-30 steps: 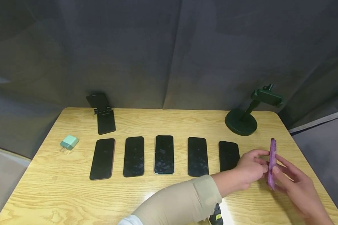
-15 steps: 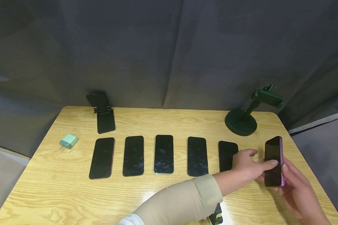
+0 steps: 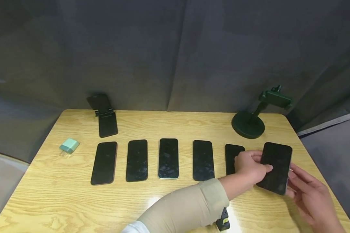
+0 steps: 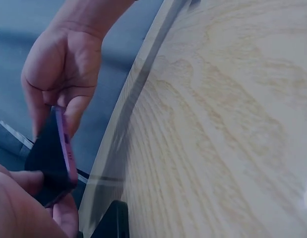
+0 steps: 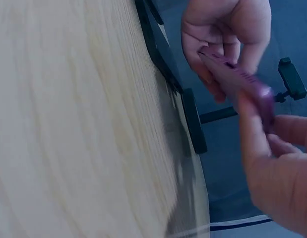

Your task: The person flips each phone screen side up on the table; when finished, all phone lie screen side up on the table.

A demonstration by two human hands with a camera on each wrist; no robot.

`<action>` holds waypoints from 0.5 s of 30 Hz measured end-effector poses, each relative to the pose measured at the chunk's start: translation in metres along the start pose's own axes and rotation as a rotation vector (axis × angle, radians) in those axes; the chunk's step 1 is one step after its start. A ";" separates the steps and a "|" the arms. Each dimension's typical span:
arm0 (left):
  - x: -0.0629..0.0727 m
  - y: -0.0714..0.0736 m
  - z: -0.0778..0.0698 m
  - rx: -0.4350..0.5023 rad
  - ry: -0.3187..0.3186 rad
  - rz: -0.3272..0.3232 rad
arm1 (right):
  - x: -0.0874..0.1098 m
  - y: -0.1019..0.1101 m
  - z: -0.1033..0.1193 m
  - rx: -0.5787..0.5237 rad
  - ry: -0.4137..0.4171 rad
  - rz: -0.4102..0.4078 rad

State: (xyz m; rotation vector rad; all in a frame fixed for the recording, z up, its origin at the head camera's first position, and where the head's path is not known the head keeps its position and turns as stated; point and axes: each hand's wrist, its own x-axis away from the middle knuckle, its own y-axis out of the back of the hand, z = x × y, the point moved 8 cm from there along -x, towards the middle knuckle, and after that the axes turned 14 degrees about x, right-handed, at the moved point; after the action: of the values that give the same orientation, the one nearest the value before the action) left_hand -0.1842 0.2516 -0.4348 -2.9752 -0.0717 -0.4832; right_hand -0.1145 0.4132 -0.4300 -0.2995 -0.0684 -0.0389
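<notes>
Above the right side of the table, a smartphone (image 3: 277, 166) is held tilted, its dark screen facing the head camera. My left hand (image 3: 249, 166) grips its left side, thumb on the screen and fingers behind. At the opposite edge, my right hand (image 3: 313, 195) pinches the phone between thumb and fingers. The right wrist view shows the phone's purple back (image 5: 235, 82), and its purple side edge (image 4: 66, 144) appears in the left wrist view. Just left of the held phone lies another smartphone (image 3: 231, 155), partly covered by my left hand.
Several more dark-screened phones, such as the middle one (image 3: 168, 158), lie in a row on the wooden table (image 3: 105, 207). Behind them stand a black folding phone stand (image 3: 106, 118) and a dark green round-based stand (image 3: 248, 125). A mint-green charger plug (image 3: 70, 145) lies left.
The phone has turned from edge-on, purple side showing, to screen facing the head camera, and shifted slightly left. My left thumb has come onto its screen.
</notes>
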 end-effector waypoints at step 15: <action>0.006 -0.009 0.015 0.043 0.097 0.054 | -0.006 0.054 -0.011 0.673 -0.210 -0.365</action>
State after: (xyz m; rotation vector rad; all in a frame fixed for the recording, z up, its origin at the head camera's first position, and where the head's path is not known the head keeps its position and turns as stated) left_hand -0.1743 0.2630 -0.4462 -2.8983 0.0072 -0.6099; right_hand -0.1173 0.4619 -0.4566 0.3862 -0.3355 -0.3399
